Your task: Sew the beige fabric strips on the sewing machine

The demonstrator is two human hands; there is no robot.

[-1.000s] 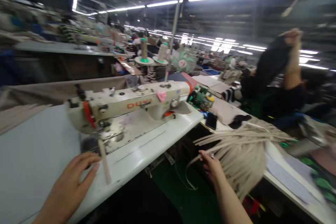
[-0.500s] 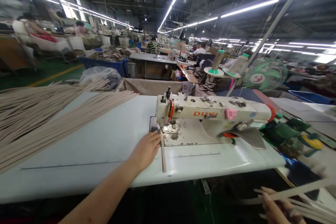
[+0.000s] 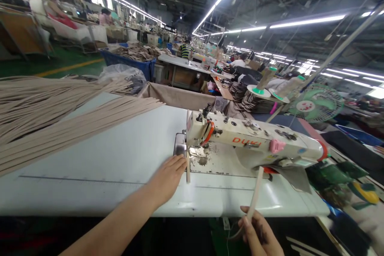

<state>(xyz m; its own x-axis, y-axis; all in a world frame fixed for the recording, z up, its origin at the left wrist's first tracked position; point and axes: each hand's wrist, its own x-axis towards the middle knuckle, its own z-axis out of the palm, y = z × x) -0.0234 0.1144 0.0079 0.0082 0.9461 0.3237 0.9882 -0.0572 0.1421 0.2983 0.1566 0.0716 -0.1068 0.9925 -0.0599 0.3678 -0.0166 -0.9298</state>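
Observation:
A beige fabric strip lies under the needle end of a white sewing machine, its near end on the white table. My left hand rests flat on the tabletop with fingers stretched out, fingertips touching the left side of that strip near the needle. At the table's front edge, my right hand pinches another beige strip between thumb and fingers. That strip's upper end points up toward the machine arm; its lower end curls below the hand. Many more beige strips lie in bundles on the left.
A grey metal plate sits left of the needle. Behind the machine are a fabric-lined bin, thread cones and a green fan. Loose strips lie low on the right. Other people work farther back.
My right hand has come from the far lower right to the table's front edge, now with one strip raised. The strip under the machine shows a shorter near end. My view has tilted.

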